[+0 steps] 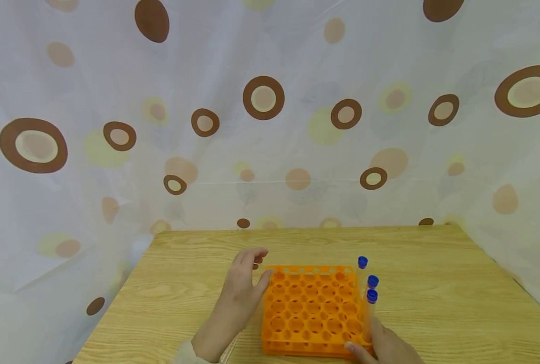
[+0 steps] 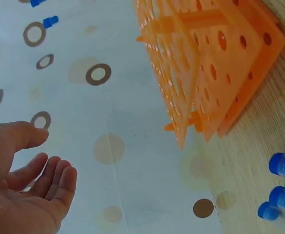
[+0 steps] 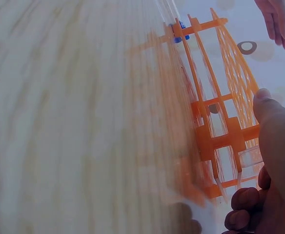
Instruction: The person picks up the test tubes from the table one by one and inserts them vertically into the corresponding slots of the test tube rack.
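Note:
An orange test tube rack with rows of round holes stands on the table. Along its right side rise three clear test tubes with blue caps. My right hand grips the rack's near right corner, thumb on the rack and the other fingers curled in the right wrist view. Just left of the rack, my left hand hovers with loosely bent fingers and thumb apart, holding nothing. More blue-capped tubes lie on the table in the left wrist view; in the head view the left forearm mostly hides them.
The wood-grain table extends behind and to both sides of the rack. A white curtain with brown and beige circles hangs behind the table and along its sides.

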`<control>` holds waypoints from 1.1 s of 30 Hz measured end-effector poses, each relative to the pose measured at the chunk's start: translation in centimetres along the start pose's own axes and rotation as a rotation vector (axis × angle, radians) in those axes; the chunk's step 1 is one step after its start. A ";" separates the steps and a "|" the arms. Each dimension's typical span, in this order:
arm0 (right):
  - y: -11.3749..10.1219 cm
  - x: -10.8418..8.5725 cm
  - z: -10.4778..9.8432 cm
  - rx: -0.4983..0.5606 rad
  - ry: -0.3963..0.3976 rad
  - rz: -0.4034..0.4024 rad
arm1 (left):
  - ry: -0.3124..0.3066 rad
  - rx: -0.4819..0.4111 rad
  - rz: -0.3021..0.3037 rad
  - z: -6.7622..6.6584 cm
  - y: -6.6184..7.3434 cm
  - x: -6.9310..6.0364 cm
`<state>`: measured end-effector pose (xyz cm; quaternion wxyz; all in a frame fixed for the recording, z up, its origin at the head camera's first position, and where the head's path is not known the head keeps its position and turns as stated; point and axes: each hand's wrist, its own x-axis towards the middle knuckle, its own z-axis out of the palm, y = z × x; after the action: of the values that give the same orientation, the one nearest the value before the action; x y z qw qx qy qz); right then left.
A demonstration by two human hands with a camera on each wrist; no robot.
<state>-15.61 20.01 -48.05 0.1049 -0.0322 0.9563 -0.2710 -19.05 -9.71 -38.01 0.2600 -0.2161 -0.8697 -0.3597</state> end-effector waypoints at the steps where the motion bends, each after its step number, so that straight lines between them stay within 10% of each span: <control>1: 0.0 0.0 0.0 0.002 -0.002 0.001 | -0.001 0.001 -0.014 -0.3 -0.2 -0.2; 13: 0.2 -0.1 0.0 -0.001 -0.012 0.009 | -0.075 0.035 -0.254 -3.2 -2.5 -1.7; 23: -0.2 0.0 -0.3 -0.011 -0.022 0.019 | -0.284 -0.028 -0.554 -4.8 -4.3 -3.0; 33: -0.2 -0.2 -0.1 -0.007 -0.002 -0.012 | -0.417 0.037 -0.643 -5.6 -6.2 -4.2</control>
<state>-15.41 19.96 -47.85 0.1039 -0.0384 0.9570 -0.2681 -17.62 -18.66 -40.36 -0.0447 0.0039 -0.9336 -0.3555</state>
